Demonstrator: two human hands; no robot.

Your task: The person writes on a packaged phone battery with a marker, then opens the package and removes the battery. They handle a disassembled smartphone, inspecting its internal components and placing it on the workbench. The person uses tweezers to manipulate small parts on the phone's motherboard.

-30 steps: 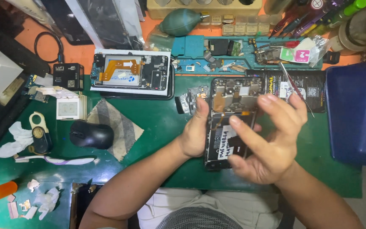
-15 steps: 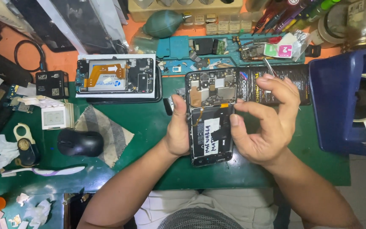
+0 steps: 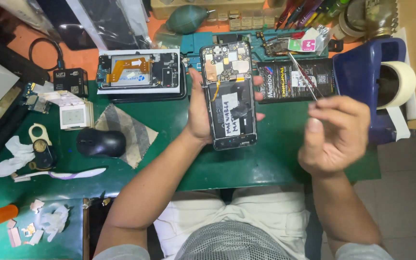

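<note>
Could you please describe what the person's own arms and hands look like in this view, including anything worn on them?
Both arms are bare from the wrists to near the shoulders, where light grey short sleeves just show at the bottom edge. The left hand and right hand wear no gloves, and no rings, watch or bands are visible. The right hand is slightly blurred, so fine detail on its fingers cannot be made out.

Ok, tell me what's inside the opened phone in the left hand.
Inside the opened phone: circuit boards with metal shields at the top and a black battery with a white label below. The left hand grips its edge; anything beneath the battery is hidden.
</note>
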